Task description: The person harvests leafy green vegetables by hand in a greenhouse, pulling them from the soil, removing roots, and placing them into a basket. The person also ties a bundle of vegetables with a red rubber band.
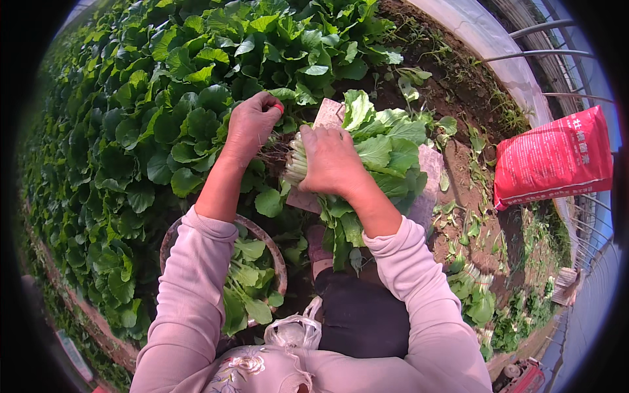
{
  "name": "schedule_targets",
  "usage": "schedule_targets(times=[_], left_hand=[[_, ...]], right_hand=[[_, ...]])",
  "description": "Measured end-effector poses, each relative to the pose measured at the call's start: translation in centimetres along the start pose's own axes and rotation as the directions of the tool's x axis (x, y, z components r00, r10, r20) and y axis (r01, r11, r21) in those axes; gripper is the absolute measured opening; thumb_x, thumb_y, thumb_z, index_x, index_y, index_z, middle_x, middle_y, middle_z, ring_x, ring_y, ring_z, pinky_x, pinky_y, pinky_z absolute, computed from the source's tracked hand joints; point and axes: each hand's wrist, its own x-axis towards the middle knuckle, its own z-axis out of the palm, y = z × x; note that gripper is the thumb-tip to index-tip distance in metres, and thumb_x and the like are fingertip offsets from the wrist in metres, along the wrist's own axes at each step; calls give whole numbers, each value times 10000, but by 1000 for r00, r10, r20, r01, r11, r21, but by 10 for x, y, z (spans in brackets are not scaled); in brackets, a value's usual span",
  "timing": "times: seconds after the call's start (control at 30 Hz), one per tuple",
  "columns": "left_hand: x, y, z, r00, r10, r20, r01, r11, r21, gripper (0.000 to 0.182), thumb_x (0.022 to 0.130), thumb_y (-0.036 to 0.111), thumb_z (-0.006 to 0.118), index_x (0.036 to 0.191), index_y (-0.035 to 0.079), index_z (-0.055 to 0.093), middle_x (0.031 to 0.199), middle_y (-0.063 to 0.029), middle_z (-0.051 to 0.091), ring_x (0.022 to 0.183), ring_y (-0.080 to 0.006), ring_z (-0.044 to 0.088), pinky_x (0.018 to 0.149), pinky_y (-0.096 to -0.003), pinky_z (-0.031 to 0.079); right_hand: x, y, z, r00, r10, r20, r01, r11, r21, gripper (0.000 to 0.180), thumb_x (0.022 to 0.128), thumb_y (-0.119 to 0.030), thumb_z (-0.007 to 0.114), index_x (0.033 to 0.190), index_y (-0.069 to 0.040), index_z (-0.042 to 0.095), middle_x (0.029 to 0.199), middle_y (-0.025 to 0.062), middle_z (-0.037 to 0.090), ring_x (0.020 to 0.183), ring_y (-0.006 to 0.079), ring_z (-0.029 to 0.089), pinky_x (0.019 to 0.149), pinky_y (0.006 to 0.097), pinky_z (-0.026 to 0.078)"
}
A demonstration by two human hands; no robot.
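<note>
A bunch of leafy greens [388, 147] lies across a low board [328, 114], its pale stems and soil-covered roots pointing left. My right hand [330, 159] rests over the stems with its fingers spread around them and presses on the bunch. Just left of the roots is my left hand [255, 120], its thumb and fingers pinched together, with something small and red at the thumb and index finger; whether this is a band or a cover on the finger I cannot tell.
Dense green plants [123, 123] grow at the left and top. A round basin [277, 265] with loose greens stands below my left forearm. A white plastic bag [295, 331] lies near my lap. At right are a red sack [553, 157] and tied bunches of greens [474, 290] on soil.
</note>
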Motion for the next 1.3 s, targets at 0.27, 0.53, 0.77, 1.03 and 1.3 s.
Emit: schedule_targets(times=[0.27, 0.53, 0.77, 1.03, 1.3], left_hand=[[3, 4, 27, 982, 33, 183, -68, 979, 190, 122, 822, 68, 605, 906, -14, 636, 805, -96, 671, 700, -142, 583, 673, -298, 480], [8, -11, 17, 944, 61, 324, -63, 998, -5, 132, 883, 47, 588, 977, -17, 653, 871, -43, 671, 789, -90, 568, 737, -254, 469], [37, -44, 27, 964, 43, 262, -64, 995, 70, 172, 923, 129, 592, 989, -7, 674, 874, -36, 674, 784, -88, 573, 720, -234, 463], [49, -60, 17, 926, -101, 363, 164, 975, -148, 172, 927, 114, 581, 990, -21, 668, 887, -12, 663, 788, -76, 563, 739, -241, 458], [14, -16, 23, 971, 183, 155, -224, 924, 309, 127, 866, 106, 596, 950, 19, 635, 828, -133, 666, 739, -224, 627, 711, -328, 495]], right_hand=[[-1, 5, 6, 999, -15, -39, 17, 998, 64, 753, 590, -288, 762, 1214, 33, 488, 1137, 192, 561, 1138, 343, 507, 1070, 451, 301], [-2, 8, 10, 999, -8, -43, 13, 994, 105, 835, 575, -322, 774, 1267, 43, 483, 1181, 196, 549, 1172, 347, 488, 1091, 454, 278], [3, 11, 22, 997, -10, -82, 21, 991, 134, 962, 529, -348, 794, 1322, 66, 438, 1194, 217, 555, 1185, 380, 485, 1117, 502, 242], [1, 13, 20, 996, -26, -82, 37, 991, 130, 1028, 534, -362, 791, 1387, 58, 399, 1214, 227, 547, 1193, 386, 479, 1124, 507, 241], [-1, 8, 8, 1000, -18, -23, 20, 995, 98, 950, 568, -330, 775, 1370, 36, 421, 1193, 203, 553, 1191, 370, 474, 1128, 486, 229]])
